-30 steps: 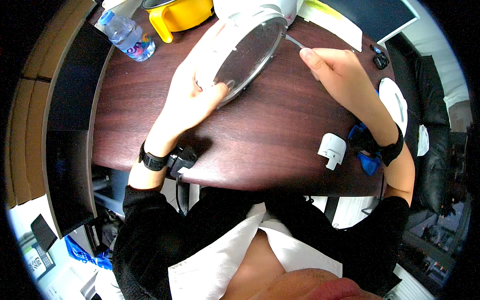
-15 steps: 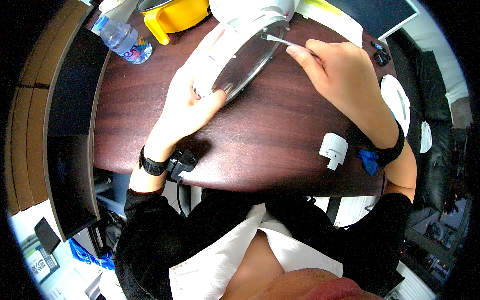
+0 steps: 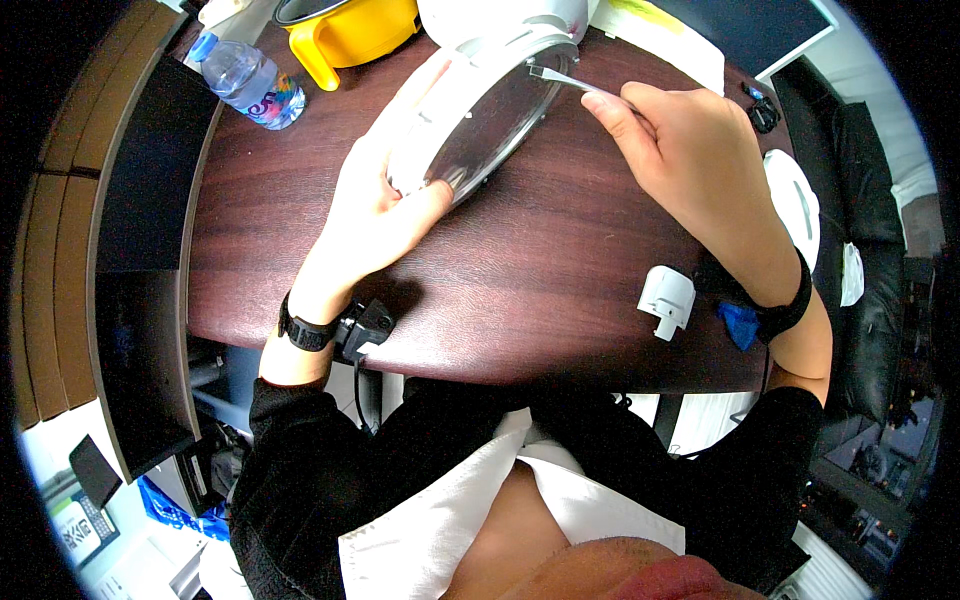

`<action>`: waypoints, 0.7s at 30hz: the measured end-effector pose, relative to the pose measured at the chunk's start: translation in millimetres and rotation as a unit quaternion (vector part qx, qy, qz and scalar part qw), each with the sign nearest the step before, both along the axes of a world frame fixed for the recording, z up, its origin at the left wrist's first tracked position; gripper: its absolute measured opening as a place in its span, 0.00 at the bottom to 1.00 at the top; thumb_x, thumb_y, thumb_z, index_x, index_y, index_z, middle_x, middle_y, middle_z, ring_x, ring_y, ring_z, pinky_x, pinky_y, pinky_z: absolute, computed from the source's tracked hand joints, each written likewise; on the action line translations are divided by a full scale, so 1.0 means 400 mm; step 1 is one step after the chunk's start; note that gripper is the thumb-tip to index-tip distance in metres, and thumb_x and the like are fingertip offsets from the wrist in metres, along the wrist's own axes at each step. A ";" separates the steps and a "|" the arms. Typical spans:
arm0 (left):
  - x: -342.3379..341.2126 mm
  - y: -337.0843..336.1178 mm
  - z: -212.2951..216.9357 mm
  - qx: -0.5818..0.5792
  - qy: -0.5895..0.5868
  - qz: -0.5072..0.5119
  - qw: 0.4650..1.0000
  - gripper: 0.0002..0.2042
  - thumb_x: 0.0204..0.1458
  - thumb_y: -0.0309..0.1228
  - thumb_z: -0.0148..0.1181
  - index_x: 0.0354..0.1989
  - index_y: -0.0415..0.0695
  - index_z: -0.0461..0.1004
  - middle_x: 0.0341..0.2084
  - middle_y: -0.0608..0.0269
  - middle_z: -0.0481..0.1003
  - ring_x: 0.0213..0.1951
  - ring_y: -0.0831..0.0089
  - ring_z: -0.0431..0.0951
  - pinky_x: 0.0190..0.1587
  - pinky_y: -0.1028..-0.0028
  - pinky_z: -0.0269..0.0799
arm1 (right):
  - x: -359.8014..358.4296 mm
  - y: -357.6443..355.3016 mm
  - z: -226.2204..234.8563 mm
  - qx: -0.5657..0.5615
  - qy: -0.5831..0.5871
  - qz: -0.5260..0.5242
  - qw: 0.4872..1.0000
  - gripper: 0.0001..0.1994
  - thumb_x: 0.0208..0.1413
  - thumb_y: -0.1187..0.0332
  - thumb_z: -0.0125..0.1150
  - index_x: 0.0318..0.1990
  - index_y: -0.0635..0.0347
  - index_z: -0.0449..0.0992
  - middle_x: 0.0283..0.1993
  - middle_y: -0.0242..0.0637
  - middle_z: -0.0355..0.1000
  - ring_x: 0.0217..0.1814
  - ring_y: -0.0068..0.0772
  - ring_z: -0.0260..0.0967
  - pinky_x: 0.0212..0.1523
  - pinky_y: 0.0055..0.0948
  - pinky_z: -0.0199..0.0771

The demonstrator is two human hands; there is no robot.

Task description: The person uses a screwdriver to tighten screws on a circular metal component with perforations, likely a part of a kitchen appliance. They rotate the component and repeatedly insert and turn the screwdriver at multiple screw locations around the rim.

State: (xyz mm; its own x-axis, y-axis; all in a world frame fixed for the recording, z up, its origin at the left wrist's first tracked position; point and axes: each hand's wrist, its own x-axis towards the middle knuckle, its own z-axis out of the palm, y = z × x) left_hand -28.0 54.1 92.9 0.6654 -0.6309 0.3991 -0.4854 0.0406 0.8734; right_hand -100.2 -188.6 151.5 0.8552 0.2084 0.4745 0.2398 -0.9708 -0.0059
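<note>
My left hand (image 3: pixel 375 215) is closed on a round lid-like part with a white rim (image 3: pixel 437 130) and a clear middle, which it keeps tilted above the table. The thumb lies over the near edge, and the other fingers are mostly hidden behind the rim. My right hand (image 3: pixel 685 150) pinches a slim metal tool (image 3: pixel 568 80) with a flat, squared tip. That tip is at the far right part of the lid's rim; whether it touches I cannot tell. Just beyond the lid stands a white rounded body (image 3: pixel 500 18), partly cut off by the frame.
A yellow pot-like basket with a handle (image 3: pixel 360 38) and a water bottle (image 3: pixel 252 85) stand at the far left. On the right lie a small white plastic piece (image 3: pixel 667 298) and a blue scrap (image 3: pixel 740 326). A black clamp-like device (image 3: pixel 368 325) sits at the table's near edge.
My right hand and the metal tool have shifted slightly to the right. The left hand and the lid look nearly unmoved.
</note>
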 end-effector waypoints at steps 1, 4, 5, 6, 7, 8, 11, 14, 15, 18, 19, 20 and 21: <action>0.000 0.000 0.000 0.000 0.002 0.000 1.000 0.42 0.38 0.13 0.51 0.69 0.41 0.51 0.54 0.70 0.67 0.24 0.91 0.57 0.26 0.87 0.56 | 0.000 0.001 0.001 -0.002 -0.001 -0.005 1.000 0.22 0.58 0.54 0.55 0.16 0.57 0.72 0.13 0.45 0.66 0.16 0.49 0.68 0.19 0.41 0.68; -0.005 0.001 0.004 0.003 0.022 -0.002 1.000 0.41 0.38 0.14 0.51 0.69 0.40 0.51 0.55 0.66 0.67 0.31 0.88 0.59 0.33 0.84 0.57 | -0.001 0.002 0.003 -0.014 -0.006 -0.011 1.000 0.22 0.58 0.54 0.55 0.16 0.57 0.72 0.13 0.45 0.66 0.16 0.48 0.68 0.19 0.41 0.69; -0.007 0.001 0.006 0.001 0.029 -0.002 1.000 0.40 0.38 0.15 0.51 0.68 0.40 0.51 0.55 0.63 0.67 0.36 0.84 0.60 0.39 0.82 0.57 | -0.001 0.003 0.004 -0.019 -0.008 -0.012 1.000 0.22 0.58 0.54 0.55 0.16 0.57 0.72 0.13 0.45 0.67 0.16 0.48 0.69 0.19 0.41 0.69; -0.010 -0.001 0.008 -0.004 0.034 -0.001 0.999 0.39 0.39 0.17 0.51 0.67 0.38 0.53 0.57 0.56 0.67 0.47 0.77 0.63 0.50 0.77 0.57 | -0.002 0.005 0.006 -0.030 -0.014 -0.017 0.999 0.22 0.58 0.54 0.55 0.16 0.57 0.73 0.14 0.46 0.67 0.16 0.48 0.69 0.19 0.40 0.69; -0.013 -0.003 0.008 -0.004 0.033 0.001 0.999 0.38 0.39 0.18 0.51 0.67 0.38 0.53 0.57 0.52 0.67 0.52 0.73 0.65 0.55 0.75 0.58 | -0.002 0.009 0.009 -0.042 -0.019 -0.022 0.999 0.22 0.58 0.53 0.55 0.16 0.57 0.73 0.14 0.46 0.67 0.17 0.48 0.69 0.19 0.40 0.69; -0.015 -0.004 0.009 -0.005 0.033 0.003 0.999 0.38 0.39 0.19 0.51 0.66 0.37 0.54 0.58 0.48 0.67 0.58 0.70 0.66 0.61 0.72 0.58 | -0.002 0.011 0.010 -0.053 -0.024 -0.026 0.998 0.22 0.58 0.53 0.55 0.16 0.57 0.73 0.14 0.46 0.67 0.17 0.48 0.69 0.19 0.40 0.69; -0.020 -0.006 0.008 -0.007 0.011 0.010 1.000 0.38 0.39 0.19 0.52 0.67 0.38 0.53 0.57 0.47 0.68 0.57 0.69 0.67 0.60 0.72 0.59 | 0.007 0.012 0.003 -0.038 -0.016 -0.006 0.999 0.22 0.58 0.53 0.54 0.16 0.57 0.73 0.15 0.46 0.68 0.18 0.48 0.69 0.19 0.40 0.69; -0.020 -0.010 0.001 -0.028 0.002 0.002 1.000 0.38 0.40 0.19 0.52 0.67 0.39 0.52 0.55 0.46 0.69 0.55 0.69 0.68 0.59 0.72 0.60 | 0.035 -0.006 -0.036 0.116 0.033 0.058 0.991 0.24 0.60 0.53 0.53 0.15 0.58 0.72 0.13 0.45 0.65 0.15 0.42 0.68 0.19 0.39 0.68; -0.020 -0.008 0.002 -0.019 0.013 -0.001 1.000 0.38 0.40 0.19 0.52 0.67 0.39 0.52 0.55 0.45 0.69 0.55 0.69 0.69 0.58 0.72 0.61 | 0.038 -0.008 -0.046 0.179 0.087 0.072 0.977 0.25 0.62 0.52 0.50 0.15 0.57 0.68 0.11 0.39 0.61 0.13 0.36 0.63 0.16 0.35 0.63; -0.021 -0.006 0.007 -0.005 0.028 0.001 1.000 0.38 0.40 0.19 0.52 0.67 0.39 0.52 0.54 0.45 0.70 0.54 0.69 0.70 0.57 0.73 0.62 | 0.043 -0.011 -0.048 0.416 0.327 0.101 0.842 0.28 0.67 0.50 0.41 0.14 0.53 0.58 0.09 0.24 0.49 0.08 0.20 0.50 0.10 0.23 0.52; -0.022 -0.006 0.007 -0.005 0.029 0.006 1.000 0.38 0.40 0.19 0.52 0.67 0.39 0.52 0.54 0.45 0.71 0.53 0.69 0.70 0.57 0.73 0.62 | 0.046 -0.013 -0.027 0.515 0.448 0.099 0.724 0.28 0.67 0.49 0.39 0.14 0.52 0.56 0.10 0.21 0.47 0.08 0.17 0.49 0.10 0.21 0.50; -0.023 -0.006 0.008 -0.005 0.030 0.010 0.999 0.38 0.40 0.19 0.52 0.67 0.39 0.53 0.54 0.45 0.71 0.53 0.69 0.70 0.56 0.73 0.63 | 0.047 -0.015 -0.016 0.594 0.552 0.093 0.578 0.28 0.67 0.48 0.37 0.14 0.51 0.55 0.10 0.18 0.45 0.08 0.14 0.47 0.09 0.19 0.48; -0.024 -0.007 0.006 -0.007 0.028 0.015 0.999 0.38 0.40 0.19 0.52 0.67 0.39 0.53 0.53 0.45 0.71 0.53 0.68 0.71 0.56 0.73 0.63 | 0.051 -0.018 -0.030 0.630 0.562 0.109 0.525 0.28 0.68 0.48 0.36 0.15 0.51 0.54 0.10 0.19 0.41 0.07 0.13 0.44 0.07 0.17 0.46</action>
State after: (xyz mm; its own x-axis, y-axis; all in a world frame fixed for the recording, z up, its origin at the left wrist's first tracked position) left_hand -37.5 51.2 95.3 0.7058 -0.6048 0.3689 -0.4368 0.0384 0.8987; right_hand -80.0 -195.7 139.5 0.7640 0.4858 -0.4246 -0.4973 0.0240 -0.8672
